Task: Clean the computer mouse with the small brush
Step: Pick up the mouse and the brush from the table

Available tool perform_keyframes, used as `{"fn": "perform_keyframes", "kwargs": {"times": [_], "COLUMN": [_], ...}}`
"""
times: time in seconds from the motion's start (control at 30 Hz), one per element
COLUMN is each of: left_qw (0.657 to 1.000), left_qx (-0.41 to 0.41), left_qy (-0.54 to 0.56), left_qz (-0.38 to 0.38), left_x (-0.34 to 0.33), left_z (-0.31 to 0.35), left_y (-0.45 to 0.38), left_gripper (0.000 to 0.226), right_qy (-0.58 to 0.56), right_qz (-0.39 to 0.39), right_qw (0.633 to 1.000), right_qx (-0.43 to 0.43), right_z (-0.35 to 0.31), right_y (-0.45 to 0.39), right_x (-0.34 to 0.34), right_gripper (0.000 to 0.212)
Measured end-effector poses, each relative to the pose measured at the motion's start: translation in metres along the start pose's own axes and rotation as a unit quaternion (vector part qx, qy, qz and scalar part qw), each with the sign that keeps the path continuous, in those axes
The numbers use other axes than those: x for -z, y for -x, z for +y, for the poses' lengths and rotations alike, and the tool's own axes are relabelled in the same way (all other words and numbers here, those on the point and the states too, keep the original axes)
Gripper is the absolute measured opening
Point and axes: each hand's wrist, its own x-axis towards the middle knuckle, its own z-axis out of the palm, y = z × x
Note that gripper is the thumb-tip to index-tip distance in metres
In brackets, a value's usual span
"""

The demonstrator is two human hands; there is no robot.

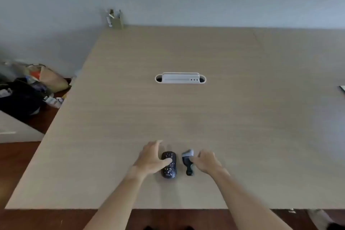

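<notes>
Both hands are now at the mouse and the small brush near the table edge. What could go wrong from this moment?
1. The mouse carries white specks; brushing may scatter them over the table rather than remove them.
2. The left hand only has its thumb on the mouse, so the mouse may slide under the strokes.
3. The right hand touches the brush near its bristle end; a poor grip may let it slip.
</notes>
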Motion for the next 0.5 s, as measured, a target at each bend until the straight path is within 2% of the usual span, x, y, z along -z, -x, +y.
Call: {"fn": "perform_keyframes", "kwargs": {"times": [0.1, 0.27, 0.4, 0.5], "left_qw": [0.999, 0.998, 1.0, 0.999], "left_qx": [-0.027, -0.04, -0.002, 0.042], "left_qy": [-0.031, -0.039, -0.024, -0.009], "left_qz": [-0.029, 0.012, 0.014, 0.014], "left_x": [-0.02, -0.043, -0.053, -0.058], "left_z": [-0.017, -0.022, -0.017, -0.013], "left_y": [0.003, 0.007, 0.01, 0.015], "left_gripper": [0.096, 0.111, 0.105, 0.11], "right_qy": [-0.007, -0.033, -0.086, -0.128], "right_qz": [0.013, 0.032, 0.055, 0.08], "right_qw": [1.0, 0.999, 0.992, 0.983], "right_qx": [-0.011, 0.019, 0.08, 0.101], "right_z": [0.006, 0.01, 0.021, 0.024], "right_y": [-0.004, -0.002, 0.005, 0.012], "right_x": [-0.025, -0.045, -0.049, -0.049], "right_gripper": [0.037, 0.029, 0.015, 0.009]}}
